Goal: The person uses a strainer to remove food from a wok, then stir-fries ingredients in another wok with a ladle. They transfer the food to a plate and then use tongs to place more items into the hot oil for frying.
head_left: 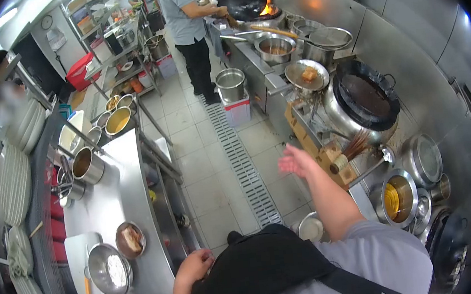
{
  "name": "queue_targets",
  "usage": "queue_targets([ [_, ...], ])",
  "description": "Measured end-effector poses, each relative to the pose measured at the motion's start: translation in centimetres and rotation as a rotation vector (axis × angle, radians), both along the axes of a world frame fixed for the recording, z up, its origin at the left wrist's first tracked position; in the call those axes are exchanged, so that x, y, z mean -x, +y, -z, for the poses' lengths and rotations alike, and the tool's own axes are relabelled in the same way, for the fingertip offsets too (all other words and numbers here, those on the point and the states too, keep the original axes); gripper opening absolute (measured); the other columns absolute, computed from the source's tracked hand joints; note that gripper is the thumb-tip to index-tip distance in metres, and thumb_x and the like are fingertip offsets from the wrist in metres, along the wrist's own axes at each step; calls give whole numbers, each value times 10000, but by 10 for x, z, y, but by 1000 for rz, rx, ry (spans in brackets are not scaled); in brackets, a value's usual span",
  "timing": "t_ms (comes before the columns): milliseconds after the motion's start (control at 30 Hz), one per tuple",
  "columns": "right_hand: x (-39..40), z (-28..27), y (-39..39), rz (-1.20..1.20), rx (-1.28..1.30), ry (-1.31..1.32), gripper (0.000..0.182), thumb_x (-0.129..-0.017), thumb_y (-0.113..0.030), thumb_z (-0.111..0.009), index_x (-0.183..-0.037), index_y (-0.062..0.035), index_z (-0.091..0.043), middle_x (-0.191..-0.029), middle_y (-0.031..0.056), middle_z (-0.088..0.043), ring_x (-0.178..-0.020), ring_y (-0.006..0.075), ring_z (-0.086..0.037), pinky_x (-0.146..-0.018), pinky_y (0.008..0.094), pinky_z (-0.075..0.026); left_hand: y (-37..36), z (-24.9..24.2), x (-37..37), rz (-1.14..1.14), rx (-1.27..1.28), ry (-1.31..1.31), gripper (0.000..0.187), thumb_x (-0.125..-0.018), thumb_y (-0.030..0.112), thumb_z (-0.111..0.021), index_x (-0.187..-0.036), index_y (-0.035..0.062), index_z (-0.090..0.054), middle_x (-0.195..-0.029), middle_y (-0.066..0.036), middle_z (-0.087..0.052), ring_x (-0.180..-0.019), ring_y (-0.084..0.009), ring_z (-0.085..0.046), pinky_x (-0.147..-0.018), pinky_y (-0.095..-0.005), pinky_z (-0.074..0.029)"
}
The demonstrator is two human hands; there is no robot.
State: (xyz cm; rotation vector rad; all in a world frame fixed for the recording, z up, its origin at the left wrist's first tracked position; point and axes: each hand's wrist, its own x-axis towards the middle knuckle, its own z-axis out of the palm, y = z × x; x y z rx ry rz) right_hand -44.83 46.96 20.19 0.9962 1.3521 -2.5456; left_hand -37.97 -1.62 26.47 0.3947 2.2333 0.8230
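My right hand (296,161) reaches forward over the floor with its fingers apart and nothing in them. Just to its right, along the stove edge, are a strip of cardboard (329,163) and a bamboo wok brush (352,151). A ladle (386,157) lies beside the brush. My left hand (195,266) is low by my black apron (243,272), its fingers curled; whatever they hold, if anything, is hidden. Left of it, on the steel counter (161,235), are a bowl with a pale piece of food (132,240) and a large metal bowl (108,269).
A co-worker (186,31) stands ahead at a wok (240,0) over flames. A pot on a box (231,84) stands beside the floor drain (243,163). A dark wok (365,93) and a strainer with fried food (307,74) sit on the right. Stacked plates (13,187) line the left.
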Motion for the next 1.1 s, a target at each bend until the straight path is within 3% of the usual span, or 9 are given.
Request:
queue_targets([
  [233, 131, -50, 92, 514, 70, 123, 794, -891, -433, -563, -1279, 161, -208, -1084, 372, -523, -908, 438, -616, -807, 461, -552, 8, -41, 92, -119, -11, 295, 318, -840, 225, -624, -1065, 1, -607, -917, -177, -658, -852, -297, -643, -760, -375, -501],
  [300, 168, -18, 148, 493, 256, 200, 630, -920, -350, -527, -1332, 41, -253, -1045, 333, -565, -976, 403, -606, -753, 451, -553, -8, -33, 105, -111, -16, 273, 317, -840, 239, -625, -1067, 17, -611, -943, -177, -653, -889, -308, -631, -780, -380, -495],
  [367, 190, -29, 152, 516, 57, 86, 253, -963, -277, -433, -998, -31, -485, -782, 110, -568, -633, 238, -580, -549, 326, -493, -19, -24, 102, -140, 284, 322, 331, -823, 285, -611, -1040, 34, -613, -1021, -172, -627, -946, -351, -597, -802, -421, -483],
  [400, 207, 31, 232, 48, 611, 341, 275, -977, -234, -380, -737, -101, -409, -580, 11, -414, -445, 131, -389, -457, 245, -397, -15, -35, 94, -212, 398, 356, 331, -817, 286, -604, -1040, 42, -612, -1042, -172, -615, -967, -359, -583, -810, -433, -475],
  [433, 197, -31, 175, 294, 453, 195, 329, -970, -166, -350, -646, -155, -291, -509, -33, -284, -404, 81, -270, -392, 224, -282, -16, -37, 91, -277, 397, 230, 331, -824, 286, -591, -1053, 47, -609, -1043, -169, -619, -967, -354, -584, -810, -432, -474],
  [633, 159, -21, 164, 200, 250, 285, 360, -986, -149, -301, -626, -156, -289, -510, -17, -261, -376, 80, -227, -340, 232, -231, -24, -9, 47, -736, 146, 100, 343, -868, 354, -581, -976, 32, -634, -792, -142, -648, -813, -271, -633, -737, -391, -490],
  [700, 136, -8, 187, 125, 227, 276, 282, -981, -153, -341, -708, -102, -390, -504, -21, -283, -342, 77, -242, -304, 232, -234, -42, 2, 33, -1445, -223, -41, 347, -887, 372, -560, -946, 35, -620, -689, -100, -611, -748, -201, -621, -654, -371, -482],
  [833, 104, -65, 145, 31, -87, 108, 240, -976, -154, -360, -748, -90, -402, -503, -22, -287, -332, 77, -243, -295, 232, -231, -88, 1, 16, -2180, -376, 185, 364, -890, 404, -534, -1005, 59, -557, -752, -55, -547, -700, -152, -538, -620, -324, -420],
  [1100, 82, -155, 17, -382, -409, -28, 166, -966, -156, -400, -829, -65, -427, -502, -25, -294, -314, 76, -244, -277, 233, -225, -141, 21, 25, -2273, -804, 403, 450, -864, 357, -549, -1172, 30, -518, -1017, -97, -517, -919, -190, -492, -806, -336, -411],
])
